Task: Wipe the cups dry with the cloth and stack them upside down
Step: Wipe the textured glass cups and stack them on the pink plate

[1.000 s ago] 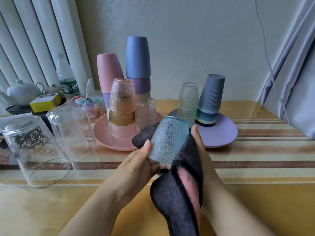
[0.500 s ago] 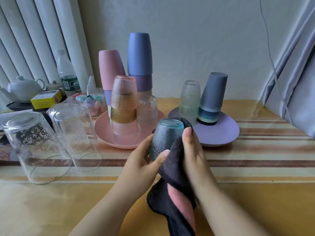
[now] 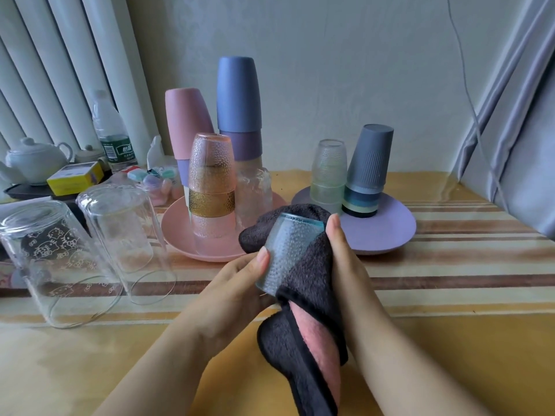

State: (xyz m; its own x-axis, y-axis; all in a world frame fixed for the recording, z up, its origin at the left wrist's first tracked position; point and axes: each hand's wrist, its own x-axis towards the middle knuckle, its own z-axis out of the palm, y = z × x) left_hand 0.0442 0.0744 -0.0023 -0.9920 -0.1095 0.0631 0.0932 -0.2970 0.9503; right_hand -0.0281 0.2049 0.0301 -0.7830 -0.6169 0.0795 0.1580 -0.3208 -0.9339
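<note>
At centre frame, above the striped desk (image 3: 450, 283), my left hand (image 3: 237, 283) grips a dimpled blue glass (image 3: 285, 253), base up, while my right hand (image 3: 345, 259) presses the dark cloth (image 3: 303, 331) around it, fingers curled.

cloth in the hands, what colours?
Dark grey cloth with a pink inner face, wrapped round the teal cup; head view.

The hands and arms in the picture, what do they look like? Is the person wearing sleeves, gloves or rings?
Both forearms are bare as far as the picture shows, with no sleeves in view. The left hand and the right hand wear no gloves, and no rings, watch or bracelet show. The fingers end in short, plain nails without any visible polish.
</note>
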